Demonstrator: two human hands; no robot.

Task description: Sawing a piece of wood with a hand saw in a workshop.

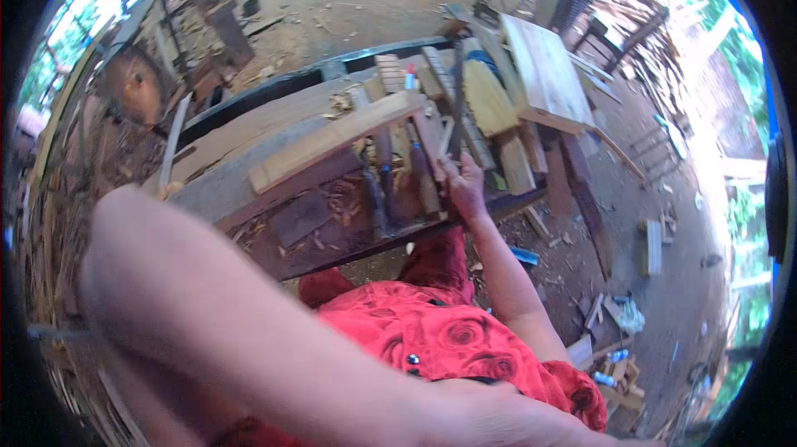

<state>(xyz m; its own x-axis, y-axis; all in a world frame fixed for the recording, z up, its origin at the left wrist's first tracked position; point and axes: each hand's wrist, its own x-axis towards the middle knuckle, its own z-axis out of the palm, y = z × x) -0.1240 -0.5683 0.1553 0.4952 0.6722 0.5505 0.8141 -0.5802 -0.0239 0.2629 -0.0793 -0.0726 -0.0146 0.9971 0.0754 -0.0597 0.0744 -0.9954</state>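
Observation:
My left arm crosses close in front of the view, its elbow bent at the left side and its forearm running down to the lower edge. Only the wrist and part of my left hand (pixel 531 420) show there; the fingers are hidden. My right hand (pixel 466 185) is over the workbench (pixel 320 263), among hand tools and wood pieces. Its fingers are curled around the end of a thin, pale piece that I cannot make out. Left of it, a planed wooden board (pixel 336 141) lies slantwise across the bench. Beside the hand are dark, long-handled tools (pixel 423 177).
A large pale wooden block (pixel 548 73) stands on the bench's right end, near a yellowish wood piece (pixel 488 98). Shavings (pixel 340 198) litter the bench tray. Scrap wood (pixel 654 248) lies on the dirt floor at right. A round rusty disc (pixel 133 86) stands far left.

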